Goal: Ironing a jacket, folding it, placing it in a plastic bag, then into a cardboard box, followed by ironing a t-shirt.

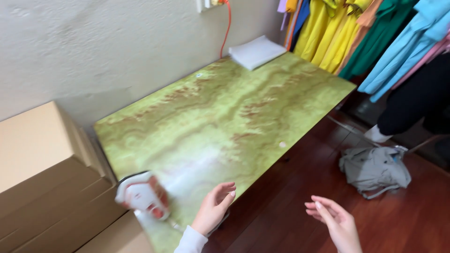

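Both hands are empty and open: the left hand hangs over the near edge of the green marbled table, just beside a white and red iron, blurred but apparently upright. The right hand spreads over the wood floor. No garment lies on the table; a grey garment sits crumpled on the floor. Cardboard boxes stand closed, contents hidden.

Glossy green marbled tabletop — polished dark wood floor, matt cardboard boxes, rough plaster wall.
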